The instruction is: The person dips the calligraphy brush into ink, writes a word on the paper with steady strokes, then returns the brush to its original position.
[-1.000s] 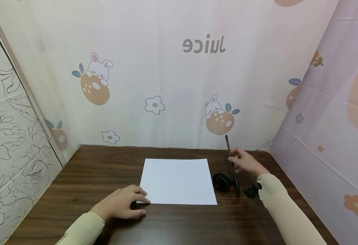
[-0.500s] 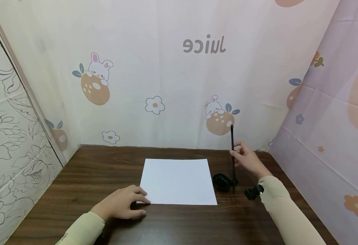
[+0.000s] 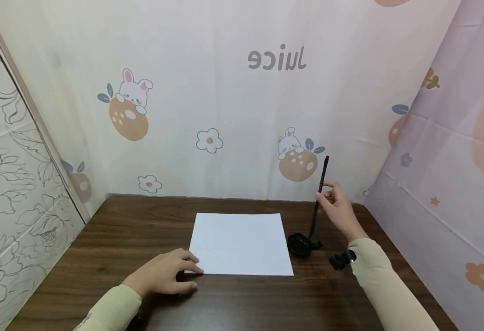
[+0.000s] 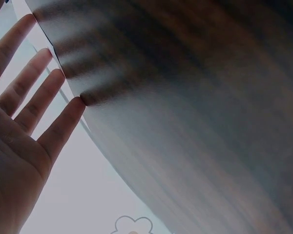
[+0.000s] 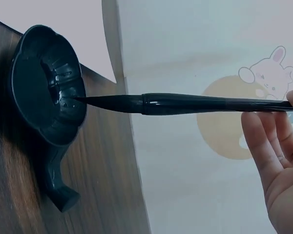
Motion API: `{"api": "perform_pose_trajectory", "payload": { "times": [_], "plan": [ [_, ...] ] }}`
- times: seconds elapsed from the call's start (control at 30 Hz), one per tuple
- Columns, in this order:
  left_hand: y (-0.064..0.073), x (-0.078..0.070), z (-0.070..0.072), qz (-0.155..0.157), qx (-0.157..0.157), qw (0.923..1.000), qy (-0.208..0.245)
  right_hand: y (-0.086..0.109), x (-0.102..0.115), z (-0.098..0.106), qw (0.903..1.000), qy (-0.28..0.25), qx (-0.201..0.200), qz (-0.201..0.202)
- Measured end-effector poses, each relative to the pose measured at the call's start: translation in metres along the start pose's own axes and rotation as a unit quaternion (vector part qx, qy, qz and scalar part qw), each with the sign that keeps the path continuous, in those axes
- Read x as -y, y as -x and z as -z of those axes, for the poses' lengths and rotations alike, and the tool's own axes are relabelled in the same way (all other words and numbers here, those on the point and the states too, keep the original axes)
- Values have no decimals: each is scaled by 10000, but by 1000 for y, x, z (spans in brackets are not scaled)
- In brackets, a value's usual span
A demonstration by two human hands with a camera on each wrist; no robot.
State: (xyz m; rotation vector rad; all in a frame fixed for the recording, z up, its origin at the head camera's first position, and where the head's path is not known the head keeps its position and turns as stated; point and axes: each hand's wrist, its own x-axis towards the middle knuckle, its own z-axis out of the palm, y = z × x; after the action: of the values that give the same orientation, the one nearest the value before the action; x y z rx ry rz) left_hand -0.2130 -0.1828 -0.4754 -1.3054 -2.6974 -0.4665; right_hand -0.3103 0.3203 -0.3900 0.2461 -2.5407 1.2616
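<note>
My right hand (image 3: pixel 338 209) pinches a black calligraphy brush (image 5: pixel 185 104) by its handle, with the bristles pointing down. The bristle tip is over a black scalloped ink dish (image 5: pixel 44 83) that has a short stem-like handle; dark wet liquid shows in the bowl. In the head view the ink dish (image 3: pixel 299 245) stands just right of a blank white sheet of paper (image 3: pixel 242 243). My left hand (image 3: pixel 167 273) lies with fingers spread, its fingertips at the paper's near-left corner. From the left wrist view, the fingers (image 4: pixel 63 124) are straight and touch down at the edge.
The dark wooden table (image 3: pixel 233 303) has its back edge against a patterned curtain (image 3: pixel 242 101). More printed cloth (image 3: pixel 457 184) hangs on the right. A floral panel (image 3: pixel 14 184) borders the left side. A black wrist camera (image 3: pixel 342 260) sits on my right wrist.
My right hand has risen and moved slightly right with the brush. The brush tip has gone from right of the dish to over its bowl. My left hand and the paper stay put.
</note>
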Motion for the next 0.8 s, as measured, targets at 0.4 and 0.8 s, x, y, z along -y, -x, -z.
{"api": "perform_pose_trajectory", "payload": {
  "times": [0.4,0.8],
  "plan": [
    [0,-1,2,111,110,9999,38,6,-3,-11,9989,-478,29,14],
    [0,-1,1,120,97,9999,74,9,-18,-27,9986,-461,-43,-244]
  ]
}}
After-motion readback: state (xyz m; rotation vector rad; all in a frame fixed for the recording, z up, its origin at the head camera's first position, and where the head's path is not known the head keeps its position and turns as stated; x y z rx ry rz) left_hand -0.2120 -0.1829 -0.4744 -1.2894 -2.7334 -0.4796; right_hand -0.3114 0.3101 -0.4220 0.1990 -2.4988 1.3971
